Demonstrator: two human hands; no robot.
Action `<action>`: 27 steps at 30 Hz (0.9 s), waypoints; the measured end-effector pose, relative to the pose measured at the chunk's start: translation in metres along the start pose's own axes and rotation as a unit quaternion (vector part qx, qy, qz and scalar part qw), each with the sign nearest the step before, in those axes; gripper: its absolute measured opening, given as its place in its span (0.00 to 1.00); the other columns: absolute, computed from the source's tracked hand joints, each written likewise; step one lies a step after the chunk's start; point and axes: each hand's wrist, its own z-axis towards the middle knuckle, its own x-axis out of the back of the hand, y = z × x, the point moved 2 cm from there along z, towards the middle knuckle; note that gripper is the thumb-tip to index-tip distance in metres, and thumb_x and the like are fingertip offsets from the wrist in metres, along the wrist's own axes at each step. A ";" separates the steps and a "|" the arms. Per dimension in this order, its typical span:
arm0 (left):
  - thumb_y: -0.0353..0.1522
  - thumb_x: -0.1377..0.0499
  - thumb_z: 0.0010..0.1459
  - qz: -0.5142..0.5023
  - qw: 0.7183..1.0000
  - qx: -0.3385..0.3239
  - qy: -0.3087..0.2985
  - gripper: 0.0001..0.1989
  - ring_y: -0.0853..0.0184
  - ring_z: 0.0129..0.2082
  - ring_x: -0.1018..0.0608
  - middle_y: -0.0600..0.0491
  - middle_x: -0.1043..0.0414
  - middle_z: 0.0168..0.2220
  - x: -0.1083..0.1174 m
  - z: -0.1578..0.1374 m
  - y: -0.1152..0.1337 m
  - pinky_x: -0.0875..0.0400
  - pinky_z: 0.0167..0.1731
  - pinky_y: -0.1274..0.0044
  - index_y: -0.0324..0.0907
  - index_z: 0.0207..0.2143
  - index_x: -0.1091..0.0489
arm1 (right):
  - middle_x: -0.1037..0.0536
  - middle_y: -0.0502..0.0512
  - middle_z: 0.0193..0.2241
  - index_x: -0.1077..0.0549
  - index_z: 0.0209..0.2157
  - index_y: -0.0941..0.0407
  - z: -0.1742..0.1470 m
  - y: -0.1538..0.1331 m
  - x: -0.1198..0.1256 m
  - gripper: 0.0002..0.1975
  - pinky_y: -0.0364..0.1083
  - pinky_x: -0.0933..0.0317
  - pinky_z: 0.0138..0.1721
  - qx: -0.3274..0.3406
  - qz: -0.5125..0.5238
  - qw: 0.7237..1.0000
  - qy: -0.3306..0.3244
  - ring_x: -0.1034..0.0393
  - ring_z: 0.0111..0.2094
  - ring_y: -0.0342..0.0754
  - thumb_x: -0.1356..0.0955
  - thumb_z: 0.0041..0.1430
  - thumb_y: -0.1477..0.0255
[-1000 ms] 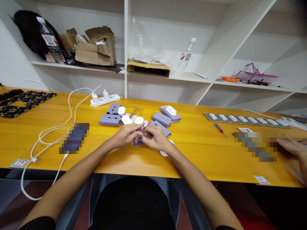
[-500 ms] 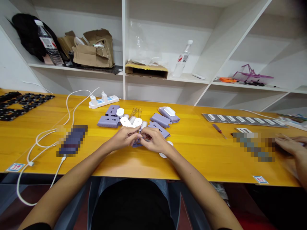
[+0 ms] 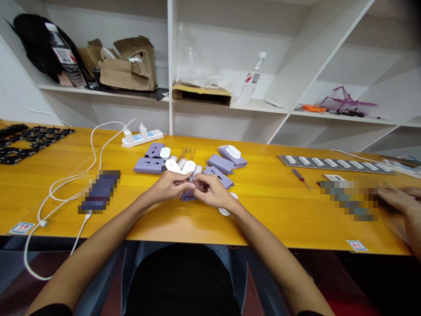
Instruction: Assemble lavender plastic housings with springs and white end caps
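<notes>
My left hand (image 3: 173, 185) and my right hand (image 3: 212, 189) meet over the middle of the table, fingertips pinched together. Between them is a small part, mostly covered by the fingers, too small to name. Just beyond lie white rounded plastic pieces (image 3: 188, 167) and two metal coil springs (image 3: 192, 153). Purple plastic housings with slots lie to the left (image 3: 149, 165) and others to the right (image 3: 219, 175). Another purple piece (image 3: 188, 197) shows partly below my fingers. A white round-ended piece (image 3: 225, 211) lies beside my right wrist, which partly hides it.
A phone (image 3: 100, 192) with a white cable lies left, a power strip (image 3: 143, 138) behind it. To the right are a screwdriver (image 3: 301, 178), a grey strip of white pieces (image 3: 332, 164) and another person's hand (image 3: 399, 199). White shelves with bottles and cardboard stand behind.
My two hands stay together in the same spot, with only slight finger movement around the small part. The view has shifted very slightly.
</notes>
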 end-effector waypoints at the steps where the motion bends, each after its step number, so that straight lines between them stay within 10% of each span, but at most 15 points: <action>1: 0.43 0.36 0.68 0.004 1.000 -0.004 -0.001 0.17 0.73 0.18 0.30 0.58 0.28 0.19 0.001 0.000 -0.001 0.34 0.22 0.81 0.36 0.41 0.19 | 0.36 0.42 0.21 0.30 0.31 0.54 0.000 -0.001 0.000 0.07 0.42 0.50 0.25 -0.011 0.017 1.000 -0.003 0.45 0.22 0.40 0.29 0.61 0.71; 9: 0.40 0.37 0.69 0.038 0.997 -0.060 0.006 0.20 0.72 0.21 0.29 0.58 0.26 0.23 0.003 0.000 0.006 0.33 0.25 0.81 0.36 0.56 0.21 | 0.30 0.44 0.23 0.27 0.35 0.54 -0.001 0.002 0.002 0.15 0.42 0.46 0.24 -0.100 0.161 0.982 -0.023 0.41 0.22 0.40 0.23 0.61 0.59; 15: 0.40 0.42 0.74 0.063 0.994 -0.092 -0.021 0.17 0.72 0.23 0.27 0.54 0.23 0.26 0.002 0.000 0.013 0.32 0.27 0.82 0.38 0.37 0.23 | 0.23 0.48 0.28 0.24 0.36 0.55 0.002 0.004 0.005 0.18 0.44 0.36 0.33 -0.105 0.201 0.974 -0.025 0.31 0.28 0.43 0.21 0.57 0.56; 27: 0.35 0.47 0.74 0.057 0.995 -0.052 0.063 0.13 0.73 0.18 0.27 0.57 0.26 0.21 -0.012 0.001 0.001 0.32 0.23 0.82 0.41 0.35 0.29 | 0.22 0.48 0.28 0.26 0.37 0.55 0.004 0.000 0.000 0.18 0.43 0.35 0.31 -0.108 0.198 0.974 -0.006 0.29 0.28 0.43 0.22 0.57 0.58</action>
